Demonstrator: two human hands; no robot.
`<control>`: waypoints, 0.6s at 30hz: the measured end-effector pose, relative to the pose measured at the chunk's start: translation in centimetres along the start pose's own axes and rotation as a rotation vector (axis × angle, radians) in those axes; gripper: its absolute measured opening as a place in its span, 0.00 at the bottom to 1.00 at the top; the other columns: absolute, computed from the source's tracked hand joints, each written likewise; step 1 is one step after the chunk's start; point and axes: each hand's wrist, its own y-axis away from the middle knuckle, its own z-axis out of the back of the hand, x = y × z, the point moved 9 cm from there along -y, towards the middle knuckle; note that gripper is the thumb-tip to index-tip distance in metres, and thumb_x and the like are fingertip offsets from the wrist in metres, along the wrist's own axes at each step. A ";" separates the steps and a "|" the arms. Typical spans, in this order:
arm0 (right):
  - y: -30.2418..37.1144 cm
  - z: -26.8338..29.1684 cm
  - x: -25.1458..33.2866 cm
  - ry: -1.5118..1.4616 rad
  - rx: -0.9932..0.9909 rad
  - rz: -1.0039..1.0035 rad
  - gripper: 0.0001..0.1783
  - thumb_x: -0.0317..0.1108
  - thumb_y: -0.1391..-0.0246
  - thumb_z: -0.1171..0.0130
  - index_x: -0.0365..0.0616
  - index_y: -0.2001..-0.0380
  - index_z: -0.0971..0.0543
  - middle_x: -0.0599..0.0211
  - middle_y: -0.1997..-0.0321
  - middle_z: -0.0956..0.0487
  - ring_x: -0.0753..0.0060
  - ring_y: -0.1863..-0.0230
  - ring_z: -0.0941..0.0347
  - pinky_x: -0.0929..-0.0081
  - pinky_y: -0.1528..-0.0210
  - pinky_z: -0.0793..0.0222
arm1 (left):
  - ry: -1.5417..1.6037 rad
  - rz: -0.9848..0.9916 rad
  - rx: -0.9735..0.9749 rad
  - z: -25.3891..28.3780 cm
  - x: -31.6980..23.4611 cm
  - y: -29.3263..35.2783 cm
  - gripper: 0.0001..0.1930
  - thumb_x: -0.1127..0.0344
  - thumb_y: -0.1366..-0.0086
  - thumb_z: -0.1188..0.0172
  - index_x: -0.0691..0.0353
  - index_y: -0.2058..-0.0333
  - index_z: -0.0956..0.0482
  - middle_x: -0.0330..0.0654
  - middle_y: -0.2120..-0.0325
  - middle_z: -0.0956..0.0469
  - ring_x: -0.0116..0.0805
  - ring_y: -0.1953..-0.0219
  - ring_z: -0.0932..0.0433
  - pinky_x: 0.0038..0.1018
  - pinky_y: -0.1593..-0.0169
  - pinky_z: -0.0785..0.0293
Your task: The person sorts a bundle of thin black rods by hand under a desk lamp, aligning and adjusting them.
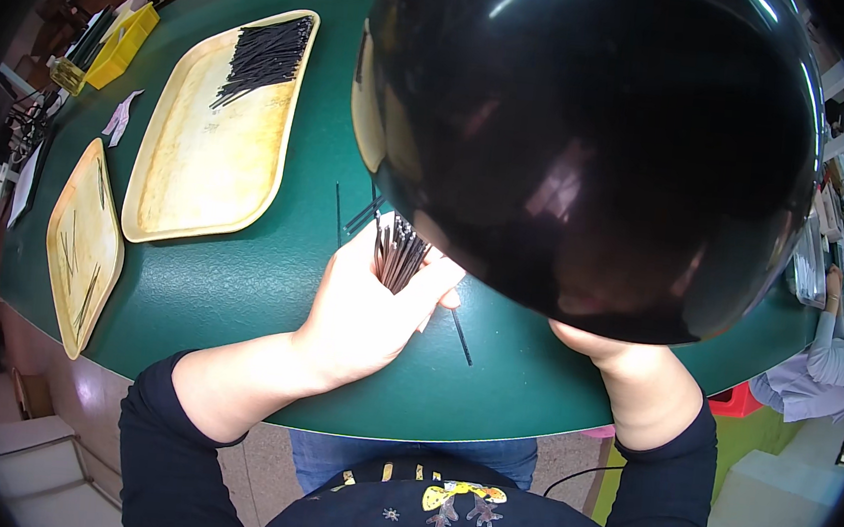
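Note:
My left hand (pixel 352 313) is closed around a bundle of thin black rods (pixel 398 258), their ends pointing up toward the dome. One loose black rod (pixel 462 338) lies on the green table just right of this hand, and a few more rods (pixel 365 215) lie beyond it. A large glossy black dome (pixel 593 148) fills the upper right and blocks the view. Only the wrist and base of my right hand (pixel 617 353) show below the dome's near edge; its fingers are hidden, so what it holds cannot be seen.
On the left stands a cream tray (pixel 195 163) with a pile of black rods (pixel 268 54) at its far end. A smaller tray (pixel 66 207) holds several thin rods. Farther back is a yellow bin (pixel 123 49). Another person's sleeve (pixel 835 362) shows at the far right, near a red container (pixel 734 401).

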 end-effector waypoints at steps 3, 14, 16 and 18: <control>0.2 -0.9 -1.4 -0.055 0.051 -0.042 0.17 0.18 0.66 0.45 0.33 0.66 0.29 0.59 0.65 0.28 0.65 0.65 0.30 0.75 0.62 0.34 | -0.041 -0.011 -0.052 1.2 0.3 0.2 0.08 0.69 0.47 0.45 0.64 0.78 0.34 0.37 0.85 0.29 0.18 0.85 0.34 0.14 0.80 0.38; 0.0 -0.9 -0.9 0.083 0.146 -0.133 0.18 0.18 0.67 0.45 0.32 0.66 0.30 0.58 0.65 0.28 0.63 0.65 0.30 0.74 0.62 0.35 | -0.008 0.001 -0.015 0.5 0.0 -0.1 0.08 0.68 0.47 0.46 0.64 0.79 0.34 0.37 0.86 0.29 0.18 0.86 0.34 0.15 0.81 0.38; 1.1 0.7 0.5 0.219 0.044 0.167 0.19 0.20 0.66 0.43 0.33 0.65 0.30 0.59 0.65 0.28 0.62 0.65 0.31 0.73 0.61 0.35 | 0.043 0.063 0.070 -0.8 -0.2 -0.2 0.08 0.68 0.47 0.46 0.65 0.80 0.32 0.37 0.87 0.29 0.18 0.88 0.35 0.15 0.83 0.39; 1.2 -0.8 -2.5 0.070 0.110 -0.124 0.19 0.21 0.66 0.43 0.35 0.64 0.30 0.60 0.64 0.28 0.61 0.64 0.31 0.73 0.61 0.35 | 0.088 0.101 0.022 0.4 0.4 0.4 0.09 0.68 0.47 0.47 0.65 0.81 0.31 0.38 0.87 0.30 0.19 0.89 0.36 0.14 0.84 0.41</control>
